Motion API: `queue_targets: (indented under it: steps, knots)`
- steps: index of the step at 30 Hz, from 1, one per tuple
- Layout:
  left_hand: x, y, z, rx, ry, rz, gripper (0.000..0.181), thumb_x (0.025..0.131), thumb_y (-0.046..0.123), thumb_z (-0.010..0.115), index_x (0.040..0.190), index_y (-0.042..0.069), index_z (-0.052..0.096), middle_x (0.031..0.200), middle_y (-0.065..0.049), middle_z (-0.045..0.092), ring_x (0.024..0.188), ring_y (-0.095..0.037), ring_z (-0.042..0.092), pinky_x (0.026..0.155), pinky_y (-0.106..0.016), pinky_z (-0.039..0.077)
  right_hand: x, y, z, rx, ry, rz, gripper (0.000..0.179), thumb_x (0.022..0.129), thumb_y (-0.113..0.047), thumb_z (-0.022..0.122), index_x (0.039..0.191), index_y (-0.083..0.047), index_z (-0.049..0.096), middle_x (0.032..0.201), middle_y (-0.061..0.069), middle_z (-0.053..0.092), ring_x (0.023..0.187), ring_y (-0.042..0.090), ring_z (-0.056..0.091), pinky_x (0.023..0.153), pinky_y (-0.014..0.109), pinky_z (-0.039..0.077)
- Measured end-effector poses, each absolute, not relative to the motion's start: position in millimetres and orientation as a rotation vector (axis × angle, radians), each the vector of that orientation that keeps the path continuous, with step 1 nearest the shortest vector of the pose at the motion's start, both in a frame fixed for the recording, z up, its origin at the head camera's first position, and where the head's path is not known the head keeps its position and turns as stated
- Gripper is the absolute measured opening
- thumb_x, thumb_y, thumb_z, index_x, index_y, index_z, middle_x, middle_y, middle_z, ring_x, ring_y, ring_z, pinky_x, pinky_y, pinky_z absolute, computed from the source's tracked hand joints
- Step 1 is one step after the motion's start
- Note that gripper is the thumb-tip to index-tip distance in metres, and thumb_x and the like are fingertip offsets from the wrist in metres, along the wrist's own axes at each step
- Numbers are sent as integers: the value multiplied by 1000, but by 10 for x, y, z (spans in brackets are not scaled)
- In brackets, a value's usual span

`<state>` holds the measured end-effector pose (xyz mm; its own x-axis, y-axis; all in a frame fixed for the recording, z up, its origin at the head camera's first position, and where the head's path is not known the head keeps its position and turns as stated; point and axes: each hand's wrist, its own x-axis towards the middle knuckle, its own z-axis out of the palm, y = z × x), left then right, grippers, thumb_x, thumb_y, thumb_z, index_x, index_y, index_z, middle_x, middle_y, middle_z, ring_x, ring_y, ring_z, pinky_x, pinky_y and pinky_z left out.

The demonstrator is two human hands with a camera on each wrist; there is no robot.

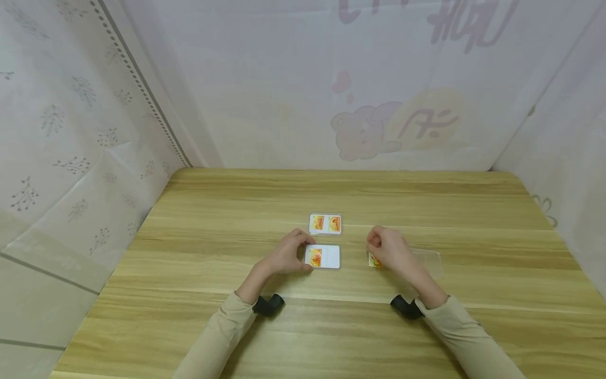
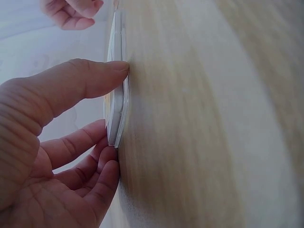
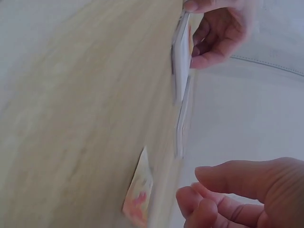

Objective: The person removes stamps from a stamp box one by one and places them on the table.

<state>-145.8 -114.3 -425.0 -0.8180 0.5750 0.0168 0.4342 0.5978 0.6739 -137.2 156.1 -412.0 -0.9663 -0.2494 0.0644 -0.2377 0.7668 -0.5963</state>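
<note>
Head view: soft, even light, apparently from above; faint shadow beside the left sleeve (image 1: 213, 337), toward the near edge of the desk (image 1: 331, 342). Wrist views: dimmer, hazy; desk grain blurred, printed paper piece (image 3: 139, 191) soft-focused.

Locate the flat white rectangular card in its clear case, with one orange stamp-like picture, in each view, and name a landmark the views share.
Head: the card lies below and slightly right of centre.
Left wrist: the card shows edge-on, left of centre, mostly in the upper half.
Right wrist: the card shows nearly edge-on, near the top, right of centre.
Shared landmark: the left hand gripping it.
</note>
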Motion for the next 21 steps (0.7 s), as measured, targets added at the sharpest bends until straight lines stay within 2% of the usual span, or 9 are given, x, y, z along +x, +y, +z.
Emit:
queue_targets:
  steps: [21]
  knots:
    - [-1459, -1148, -4242, 830, 2628, 1024, 50, 64, 5, 83, 108, -2, 60, 105, -10, 53, 98, -25, 51, 89, -37, 43, -1425, 1168, -4043, -485, 2832, -1166, 6, 78, 3, 64, 84, 3, 62, 70, 5, 58, 63, 14, 52, 55, 24, 45]
